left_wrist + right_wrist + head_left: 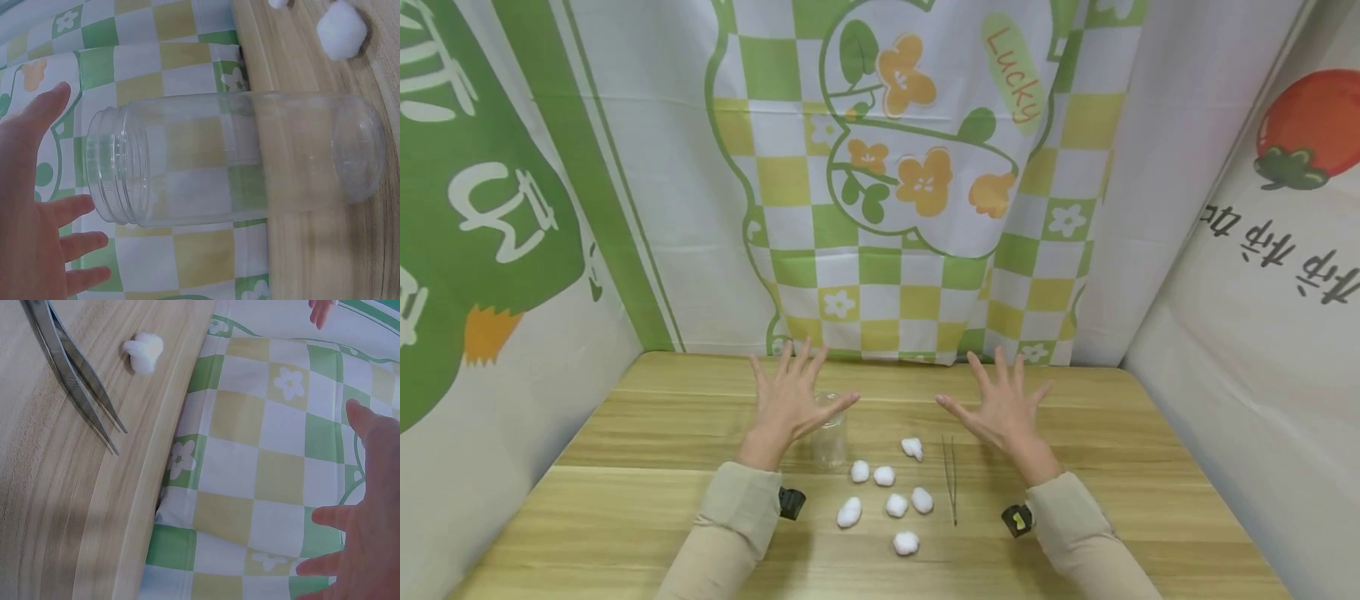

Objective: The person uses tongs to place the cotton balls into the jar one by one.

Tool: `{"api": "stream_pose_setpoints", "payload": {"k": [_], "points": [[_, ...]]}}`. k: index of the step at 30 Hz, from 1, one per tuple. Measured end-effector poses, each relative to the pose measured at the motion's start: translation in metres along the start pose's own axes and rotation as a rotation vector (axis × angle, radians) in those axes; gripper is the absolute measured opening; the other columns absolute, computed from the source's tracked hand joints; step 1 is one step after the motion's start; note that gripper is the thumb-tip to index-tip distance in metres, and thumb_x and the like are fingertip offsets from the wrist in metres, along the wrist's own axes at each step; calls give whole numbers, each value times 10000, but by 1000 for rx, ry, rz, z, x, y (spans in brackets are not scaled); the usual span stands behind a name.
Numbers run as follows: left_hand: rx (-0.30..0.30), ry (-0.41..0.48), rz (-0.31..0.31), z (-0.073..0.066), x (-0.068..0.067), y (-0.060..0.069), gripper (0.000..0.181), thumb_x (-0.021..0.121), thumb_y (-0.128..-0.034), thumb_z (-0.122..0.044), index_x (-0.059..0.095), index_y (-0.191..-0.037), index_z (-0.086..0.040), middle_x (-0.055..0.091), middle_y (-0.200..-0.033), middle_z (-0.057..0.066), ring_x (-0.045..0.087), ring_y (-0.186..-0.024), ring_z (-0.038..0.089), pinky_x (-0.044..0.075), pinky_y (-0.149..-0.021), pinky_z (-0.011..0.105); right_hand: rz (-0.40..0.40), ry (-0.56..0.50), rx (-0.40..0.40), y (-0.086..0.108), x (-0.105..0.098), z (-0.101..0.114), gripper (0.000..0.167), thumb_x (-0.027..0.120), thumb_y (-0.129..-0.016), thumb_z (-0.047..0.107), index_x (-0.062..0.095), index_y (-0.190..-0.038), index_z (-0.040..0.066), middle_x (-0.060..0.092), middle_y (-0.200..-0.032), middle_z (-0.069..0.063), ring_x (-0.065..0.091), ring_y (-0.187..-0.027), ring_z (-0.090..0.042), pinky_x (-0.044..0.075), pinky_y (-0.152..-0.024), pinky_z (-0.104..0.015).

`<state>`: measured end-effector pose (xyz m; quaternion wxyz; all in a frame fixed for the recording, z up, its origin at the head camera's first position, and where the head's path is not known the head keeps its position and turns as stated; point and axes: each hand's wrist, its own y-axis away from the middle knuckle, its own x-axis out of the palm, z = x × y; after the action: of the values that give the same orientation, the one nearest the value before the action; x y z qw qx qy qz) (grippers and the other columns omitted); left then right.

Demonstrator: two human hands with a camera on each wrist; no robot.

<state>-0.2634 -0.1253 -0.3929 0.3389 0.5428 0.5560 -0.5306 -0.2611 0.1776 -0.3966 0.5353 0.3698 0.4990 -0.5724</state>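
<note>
"What's leftmost?"
"The left hand (790, 407), fingers spread wide, near the upright clear jar (830, 446)."
"And then?"
"Seven cotton balls (897, 505) on the wooden surface (625, 492), the jar at their ten o'clock."
"Further right?"
"Tweezers (64, 370) lying just short of their three o'clock, then the right hand (1004, 410) at two o'clock, fingers spread."

Wood-grain table (625, 483): lower part of frame. Green-and-yellow checked cloth (880, 271) hanging, upper centre. Red fruit print (1311, 125), upper right.
</note>
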Motion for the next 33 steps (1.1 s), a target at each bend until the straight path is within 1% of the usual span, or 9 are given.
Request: {"api": "stream_pose_setpoints", "payload": {"k": [5, 8, 11, 13, 16, 20, 24, 27, 33], "points": [[20, -4, -16, 1, 2, 1, 889, 465, -843, -724, 246, -1531, -206, 214, -1615, 117, 193, -1493, 387, -23, -1121, 736, 18, -10, -6, 2, 0, 0, 859, 460, -862, 718, 258, -1527, 213, 160, -1606, -226, 119, -1466, -510, 27, -1020, -828], [28, 29, -25, 2, 2, 4, 870, 482, -847, -712, 286, -1519, -196, 296, -1591, 117, 286, -1463, 382, 76, -1130, 727, 38, -8, -15, 5, 0, 0, 850, 460, -876, 700, 267, -1522, 183, 233, -1582, -233, 241, -1433, -503, 162, -1038, -798], [44, 64, -41, 3, 3, 7, 836, 515, -853, -679, 340, -1496, -176, 376, -1552, 115, 375, -1413, 381, 185, -1123, 705, 53, -21, -26, 8, 0, 0, 837, 466, -891, 676, 284, -1512, 147, 334, -1531, -252, 349, -1377, -498, 332, -1009, -731], [61, 72, -57, 4, 4, 9, 810, 536, -854, -657, 378, -1476, -163, 426, -1520, 120, 421, -1381, 374, 243, -1122, 674, 59, -39, -35, 10, 1, -1, 826, 471, -900, 657, 295, -1507, 125, 382, -1498, -264, 390, -1349, -497, 391, -989, -688], [87, 92, -85, 5, 6, 12, 766, 579, -851, -613, 439, -1437, -139, 495, -1464, 131, 473, -1337, 367, 306, -1122, 614, 73, -69, -46, 12, 3, -1, 817, 464, -915, 639, 307, -1499, 90, 403, -1481, -277, 416, -1329, -500, 416, -995, -649], [109, 145, -122, 7, 9, 16, 725, 646, -834, -556, 494, -1393, -119, 552, -1405, 146, 514, -1296, 363, 369, -1096, 571, 110, -133, -36, 17, 4, -1, 792, 449, -938, 608, 323, -1484, 49, 416, -1467, -292, 444, -1306, -501, 400, -1035, -625], [128, 210, -172, 10, 13, 20, 696, 702, -813, -491, 526, -1361, -98, 574, -1377, 160, 535, -1272, 381, 402, -1072, 561, 133, -178, -21, 22, 6, 0, 696, 469, -965, 523, 414, -1422, 2, 489, -1410, -286, 485, -1281, -474, 401, -1056, -592], [139, 262, -198, 13, 17, 23, 678, 724, -805, -456, 542, -1341, -82, 584, -1366, 162, 546, -1260, 383, 422, -1062, 541, 131, -186, -24, 24, 9, 0, 621, 495, -973, 458, 474, -1368, -22, 555, -1351, -269, 543, -1230, -445, 434, -1034, -565], [114, 357, -168, 15, 23, 29, 687, 740, -803, -432, 528, -1351, -76, 576, -1370, 173, 540, -1268, 379, 441, -1050, 530, 118, -207, -36, 25, 15, -3, 562, 548, -961, 396, 519, -1314, -40, 651, -1207, -254, 654, -1047, -374, 532, -894, -503]]}}
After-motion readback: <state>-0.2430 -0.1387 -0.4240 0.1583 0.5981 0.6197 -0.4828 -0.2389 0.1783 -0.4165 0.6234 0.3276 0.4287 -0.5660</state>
